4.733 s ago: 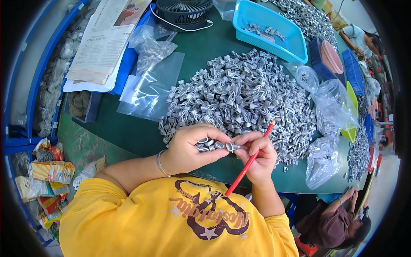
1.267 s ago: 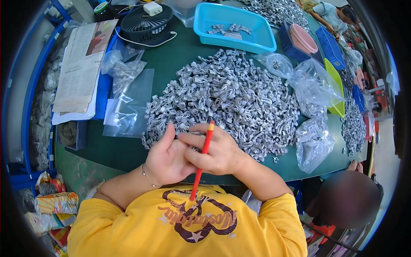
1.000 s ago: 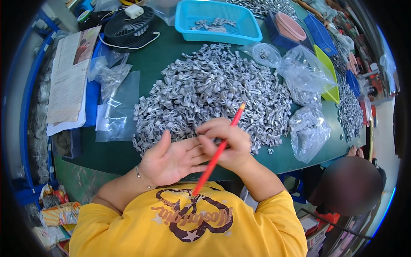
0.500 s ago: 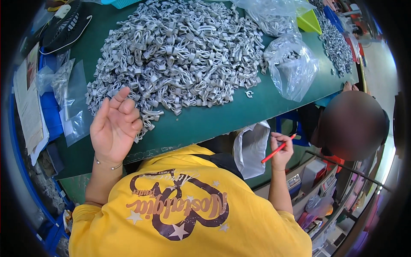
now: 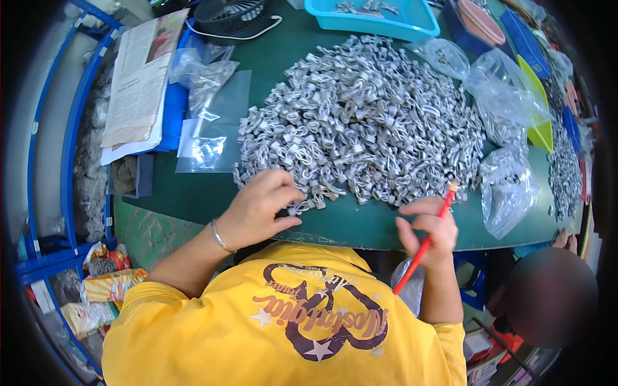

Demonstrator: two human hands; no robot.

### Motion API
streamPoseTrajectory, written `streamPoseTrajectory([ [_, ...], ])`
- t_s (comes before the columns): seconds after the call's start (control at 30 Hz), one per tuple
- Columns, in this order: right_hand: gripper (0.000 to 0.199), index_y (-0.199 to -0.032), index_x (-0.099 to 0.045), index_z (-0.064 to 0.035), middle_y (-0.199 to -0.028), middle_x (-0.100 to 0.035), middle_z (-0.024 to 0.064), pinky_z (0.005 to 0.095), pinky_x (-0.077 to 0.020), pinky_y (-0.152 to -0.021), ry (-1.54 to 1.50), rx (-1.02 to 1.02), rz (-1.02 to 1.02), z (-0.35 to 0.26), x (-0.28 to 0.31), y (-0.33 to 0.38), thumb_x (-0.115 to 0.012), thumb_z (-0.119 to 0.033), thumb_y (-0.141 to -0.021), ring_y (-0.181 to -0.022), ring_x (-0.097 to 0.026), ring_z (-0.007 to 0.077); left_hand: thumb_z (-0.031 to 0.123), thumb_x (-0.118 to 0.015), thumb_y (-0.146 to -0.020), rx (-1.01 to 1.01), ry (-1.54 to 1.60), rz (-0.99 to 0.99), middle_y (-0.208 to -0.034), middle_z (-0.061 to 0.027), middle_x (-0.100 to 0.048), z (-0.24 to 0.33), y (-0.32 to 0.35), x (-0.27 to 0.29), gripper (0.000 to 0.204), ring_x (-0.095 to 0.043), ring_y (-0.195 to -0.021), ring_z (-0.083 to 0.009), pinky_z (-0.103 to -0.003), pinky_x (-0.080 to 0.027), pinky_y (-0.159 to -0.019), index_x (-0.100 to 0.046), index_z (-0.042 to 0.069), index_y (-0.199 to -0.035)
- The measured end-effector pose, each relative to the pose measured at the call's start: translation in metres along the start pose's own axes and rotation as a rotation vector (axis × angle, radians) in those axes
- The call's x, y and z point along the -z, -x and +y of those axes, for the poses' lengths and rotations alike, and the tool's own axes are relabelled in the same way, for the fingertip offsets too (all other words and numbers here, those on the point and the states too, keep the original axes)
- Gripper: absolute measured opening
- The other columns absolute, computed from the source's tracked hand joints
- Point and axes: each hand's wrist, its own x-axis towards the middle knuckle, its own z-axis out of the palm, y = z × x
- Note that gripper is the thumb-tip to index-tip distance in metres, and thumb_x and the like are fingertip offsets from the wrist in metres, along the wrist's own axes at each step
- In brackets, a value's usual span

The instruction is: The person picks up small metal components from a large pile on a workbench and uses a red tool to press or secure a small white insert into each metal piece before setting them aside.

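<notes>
A broad heap of small silvery-grey metal pieces, looped with ribbed collars (image 5: 360,122), covers the middle of the green table. At its near left edge is my left hand (image 5: 257,206), back up, with the fingers loosely bent and the thumb apart; I see nothing held in it. My right hand (image 5: 434,228) is at the table's front edge, near the right side of the heap. It grips a slim red pen-like stick (image 5: 410,273), slanted with its upper tip towards the heap. My right fingers are slightly blurred.
A light-blue tray (image 5: 380,27) with some pieces stands behind the heap. Clear plastic bags (image 5: 508,186) lie to its right, a flat plastic sheet (image 5: 215,128) and newspapers (image 5: 138,83) to its left. Another person (image 5: 547,296) sits at the right. A black fan (image 5: 228,16) stands at the back.
The view has swung to the left. My left hand has turned from palm up to back up at the heap's edge. My right hand, with the red stick, has risen to the table edge.
</notes>
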Motion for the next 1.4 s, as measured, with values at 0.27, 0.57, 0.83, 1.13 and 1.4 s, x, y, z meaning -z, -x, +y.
streamPoseTrajectory([
  [0.27,0.008,-0.075,-0.053,-0.0127,-0.084,-0.058,-0.0005,0.034,-0.0372,-0.075,0.259,0.359,-0.555,-0.001,-0.05,-0.068,-0.055,-0.014,-0.068,-0.091,-0.052,0.0188,0.008,-0.073,-0.061,-0.111,-0.091,0.199,-0.09,-0.0047,-0.055,-0.008,0.006,-0.019,0.023,-0.053,-0.08,-0.0239,-0.034,-0.043,-0.07,-0.062,0.007,-0.08],
  [0.57,0.018,-0.075,-0.05,-0.0074,-0.085,-0.06,0.0074,0.0359,-0.0437,-0.07,-0.084,0.076,-0.443,0.001,-0.053,-0.074,-0.059,0.004,-0.063,-0.08,-0.057,0.0265,0.004,-0.075,-0.066,0.013,0.224,0.309,-0.097,-0.0078,-0.055,0.004,-0.009,-0.012,0.034,-0.059,-0.079,-0.0191,-0.029,-0.049,-0.068,-0.061,0.004,-0.097],
  [0.83,0.02,-0.076,-0.043,-0.0034,-0.093,-0.06,0.0131,0.0208,-0.0481,-0.057,-0.643,-0.437,0.091,-0.011,-0.069,-0.087,-0.058,0.009,-0.081,-0.065,-0.056,0.0089,0.003,-0.073,-0.07,-0.005,0.336,0.44,-0.102,-0.0098,-0.052,0.003,-0.031,-0.009,0.04,-0.058,-0.072,-0.0157,-0.026,-0.049,-0.066,-0.056,0.003,-0.107],
  [1.13,0.02,-0.078,-0.042,-0.0034,-0.089,-0.06,0.0135,0.0217,-0.0491,-0.057,-0.651,-0.413,0.078,-0.028,-0.079,-0.091,-0.059,0.007,-0.082,-0.064,-0.056,0.0102,0.009,-0.075,-0.069,-0.173,0.26,0.532,-0.09,-0.0105,-0.06,0.004,-0.029,0.003,0.029,-0.06,-0.074,-0.024,-0.031,-0.049,-0.066,-0.061,0.002,-0.094],
  [1.4,0.03,-0.087,-0.044,-0.0044,-0.113,-0.053,0.0192,0.0282,-0.0478,-0.078,-0.71,-0.422,-0.022,-0.03,-0.092,-0.082,-0.068,0.008,-0.073,-0.091,-0.054,0.0164,0.001,-0.059,-0.085,0.248,1.313,0.475,-0.089,-0.0092,-0.061,0.01,-0.019,-0.019,0.01,-0.061,-0.079,-0.0137,-0.026,-0.051,-0.068,-0.057,-0.004,-0.093],
])
